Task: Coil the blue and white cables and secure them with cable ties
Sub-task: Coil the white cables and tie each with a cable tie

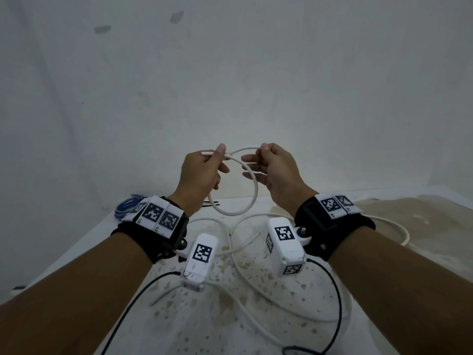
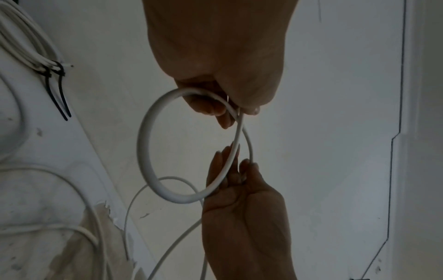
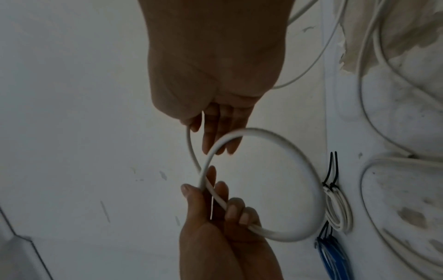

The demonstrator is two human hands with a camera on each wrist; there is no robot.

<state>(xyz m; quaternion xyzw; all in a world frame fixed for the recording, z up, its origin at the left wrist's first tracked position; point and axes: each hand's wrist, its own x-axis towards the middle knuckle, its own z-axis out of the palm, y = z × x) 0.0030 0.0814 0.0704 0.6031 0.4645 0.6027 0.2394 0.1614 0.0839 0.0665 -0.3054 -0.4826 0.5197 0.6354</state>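
Both hands are raised over the table and hold one white cable [image 1: 252,198] bent into a single loop. My left hand [image 1: 217,160] pinches the cable near its free end where the loop crosses. My right hand [image 1: 258,153] pinches the top of the loop between thumb and fingers. The rest of this cable trails down in loose curves [image 1: 234,252] on the table. In the left wrist view the loop [image 2: 143,147] hangs between the left hand [image 2: 230,113] above and the right hand [image 2: 239,170] below. A blue coil [image 1: 125,206] lies at the far left of the table.
A tied white coil [image 3: 338,210] with black cable ties [image 3: 332,170] lies next to the blue coil [image 3: 333,259] by the wall. The stained white table [image 1: 384,252] meets a white wall [image 1: 230,85] at the back. Black camera leads [image 1: 337,303] run across the table's near side.
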